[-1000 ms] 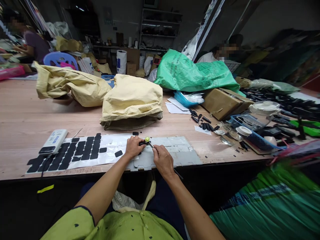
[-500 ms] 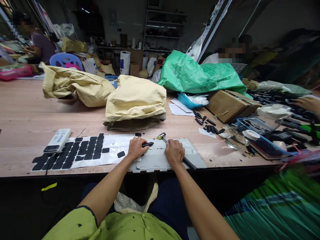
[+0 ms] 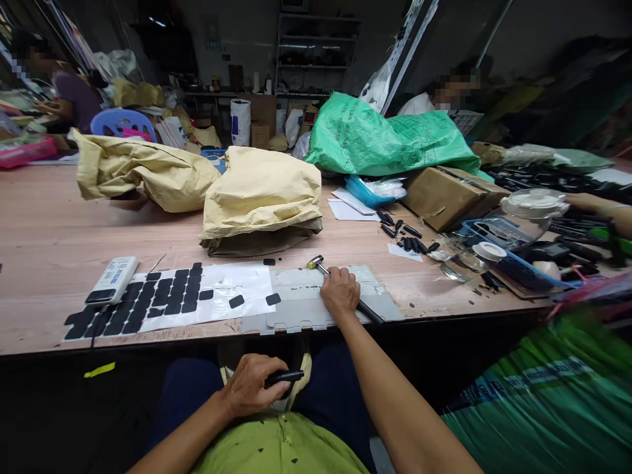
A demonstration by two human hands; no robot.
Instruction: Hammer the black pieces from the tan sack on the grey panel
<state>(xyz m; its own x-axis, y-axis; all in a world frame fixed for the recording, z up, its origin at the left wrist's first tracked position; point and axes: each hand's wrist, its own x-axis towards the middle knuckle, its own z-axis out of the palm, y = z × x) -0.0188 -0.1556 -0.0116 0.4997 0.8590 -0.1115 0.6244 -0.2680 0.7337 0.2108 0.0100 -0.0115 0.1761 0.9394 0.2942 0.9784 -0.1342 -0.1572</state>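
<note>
Below the table edge, over my lap, my left hand [image 3: 254, 385] is closed around a black pen-like piece [image 3: 286, 376], whose tip points right. My right hand [image 3: 340, 293] grips a small hammer [image 3: 322, 266] by its shaft, resting on a grey board [image 3: 296, 313] at the table's front edge. The hammer's yellowish head lies up and left of my fingers, and its black handle sticks out down to the right. Left of the board lies a white sheet [image 3: 217, 306] with rows of black rounded stickers [image 3: 170, 293]. One loose black sticker [image 3: 273, 299] overlaps the board's left part.
A white device [image 3: 112, 280] sits on the sheet's left side. Cream sacks [image 3: 264, 191] and a green sack [image 3: 365, 138] stand behind. Several black pieces [image 3: 409, 243], a cardboard box [image 3: 449, 197] and a blue basket [image 3: 518, 263] are at right. Two people sit across.
My left hand has drawn back from the board to above my lap, still holding the black piece. My right hand stays on the hammer. The view has shifted slightly.
</note>
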